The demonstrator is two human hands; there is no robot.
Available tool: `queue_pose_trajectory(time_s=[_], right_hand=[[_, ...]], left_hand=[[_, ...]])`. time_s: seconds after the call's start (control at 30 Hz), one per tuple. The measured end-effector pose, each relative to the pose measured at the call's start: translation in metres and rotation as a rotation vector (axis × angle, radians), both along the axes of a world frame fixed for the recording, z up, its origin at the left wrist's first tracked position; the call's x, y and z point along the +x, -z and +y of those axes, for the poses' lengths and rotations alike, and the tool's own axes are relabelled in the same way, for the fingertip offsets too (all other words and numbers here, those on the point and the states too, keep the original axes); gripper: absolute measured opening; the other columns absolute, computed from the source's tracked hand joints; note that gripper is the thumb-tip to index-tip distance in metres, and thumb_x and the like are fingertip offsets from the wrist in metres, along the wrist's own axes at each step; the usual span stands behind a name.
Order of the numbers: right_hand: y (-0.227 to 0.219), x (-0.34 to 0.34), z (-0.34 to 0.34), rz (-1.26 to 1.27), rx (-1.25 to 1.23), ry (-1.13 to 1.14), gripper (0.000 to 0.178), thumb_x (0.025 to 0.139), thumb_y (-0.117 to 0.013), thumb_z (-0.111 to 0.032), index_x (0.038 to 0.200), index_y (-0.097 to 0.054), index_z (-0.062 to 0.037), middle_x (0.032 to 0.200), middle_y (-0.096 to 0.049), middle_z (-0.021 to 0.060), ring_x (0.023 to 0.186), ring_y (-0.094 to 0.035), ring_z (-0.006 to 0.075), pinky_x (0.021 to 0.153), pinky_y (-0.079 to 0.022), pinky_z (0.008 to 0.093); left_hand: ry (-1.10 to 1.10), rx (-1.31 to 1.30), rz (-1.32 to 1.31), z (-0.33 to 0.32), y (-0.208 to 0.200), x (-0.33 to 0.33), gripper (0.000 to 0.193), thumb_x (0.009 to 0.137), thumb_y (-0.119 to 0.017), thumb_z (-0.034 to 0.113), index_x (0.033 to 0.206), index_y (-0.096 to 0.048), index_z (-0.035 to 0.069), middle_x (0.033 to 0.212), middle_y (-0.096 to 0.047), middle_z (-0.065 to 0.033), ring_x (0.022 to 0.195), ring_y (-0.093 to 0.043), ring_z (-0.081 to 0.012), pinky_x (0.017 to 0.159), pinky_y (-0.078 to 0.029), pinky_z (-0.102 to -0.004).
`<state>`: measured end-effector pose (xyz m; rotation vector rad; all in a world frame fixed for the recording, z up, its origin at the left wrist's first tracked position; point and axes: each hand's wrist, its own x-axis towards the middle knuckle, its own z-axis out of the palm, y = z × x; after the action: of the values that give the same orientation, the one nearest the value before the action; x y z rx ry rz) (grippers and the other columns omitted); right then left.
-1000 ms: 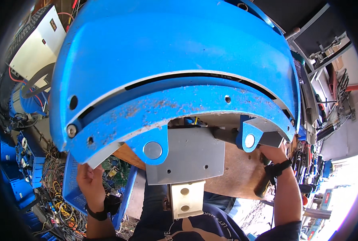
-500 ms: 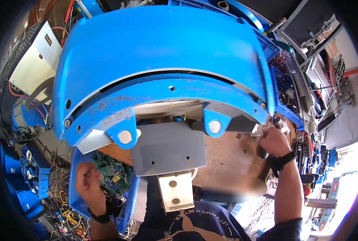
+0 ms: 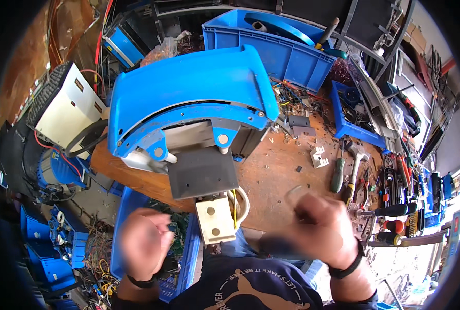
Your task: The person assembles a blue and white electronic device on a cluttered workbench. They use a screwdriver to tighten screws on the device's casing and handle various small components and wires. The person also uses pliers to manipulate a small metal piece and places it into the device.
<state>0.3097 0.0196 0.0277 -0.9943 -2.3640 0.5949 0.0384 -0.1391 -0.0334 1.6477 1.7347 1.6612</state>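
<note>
Standing on the left part of the surface [image 3: 271, 191], the blue housing [image 3: 188, 82] probably carries its own weight, because the left hand [image 3: 144, 243], loosely open, and the right hand [image 3: 325, 230], whose blurred grip I cannot tell, are apart from it.

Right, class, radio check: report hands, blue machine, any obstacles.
Left hand loosely open, nothing visibly held. Right hand blurred, grip unclear. Blue machine on wooden table. White bracket and hammer lie to its right.

Blue curved-top machine [image 3: 188, 82] on wooden table [image 3: 268, 188]
</note>
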Motion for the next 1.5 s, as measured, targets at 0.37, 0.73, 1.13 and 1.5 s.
queue_pose_trajectory(time_s=[0.37, 0.73, 1.13, 1.5], right_hand=[[0.034, -0.027, -0.043, 0.229, 0.195, -0.415, 0.02, 0.074, -0.068, -0.011, 0.085, -0.053, -0.0068, 0.072, -0.053, 0.0074, 0.061, -0.061, 0.025, 0.049, -0.05, 0.0362], [0.013, 0.002, -0.029, 0.306, 0.073, -0.389, 0.027, 0.078, -0.076, -0.013, 0.101, -0.067, -0.0013, 0.084, -0.066, 0.0122, 0.069, -0.066, 0.0286, 0.059, -0.054, 0.0375], [-0.052, -0.037, -0.015, 0.043, 0.292, -0.499, 0.018, 0.075, -0.075, -0.009, 0.09, -0.067, -0.0038, 0.075, -0.058, 0.0098, 0.064, -0.061, 0.0292, 0.056, -0.05, 0.0379], [-0.024, -0.06, -0.009, 0.082, 0.287, -0.329, 0.008, 0.076, -0.072, -0.003, 0.083, -0.067, -0.0026, 0.073, -0.062, 0.007, 0.061, -0.061, 0.0234, 0.054, -0.048, 0.0334]], left_hand=[[0.224, -0.168, -0.045, 0.017, -0.048, 0.077, 0.015, 0.083, -0.073, 0.002, 0.096, -0.068, -0.006, 0.094, -0.067, -0.0126, 0.077, -0.064, -0.0151, 0.064, -0.05, -0.025], [0.163, -0.043, 0.453, 0.034, -0.053, 0.086, 0.019, 0.072, -0.071, -0.006, 0.09, -0.068, -0.001, 0.085, -0.068, -0.0127, 0.072, -0.065, -0.0281, 0.064, -0.052, -0.0346], [0.158, 0.087, 0.62, 0.049, -0.089, 0.044, 0.031, 0.068, -0.074, 0.001, 0.097, -0.068, -0.001, 0.092, -0.065, -0.0138, 0.074, -0.064, -0.0291, 0.064, -0.051, -0.0367], [-0.158, -0.027, -0.098, -0.001, 0.014, -0.022, 0.018, 0.076, -0.069, -0.003, 0.095, -0.067, -0.003, 0.085, -0.064, -0.0101, 0.068, -0.057, -0.0147, 0.062, -0.045, -0.0264]])
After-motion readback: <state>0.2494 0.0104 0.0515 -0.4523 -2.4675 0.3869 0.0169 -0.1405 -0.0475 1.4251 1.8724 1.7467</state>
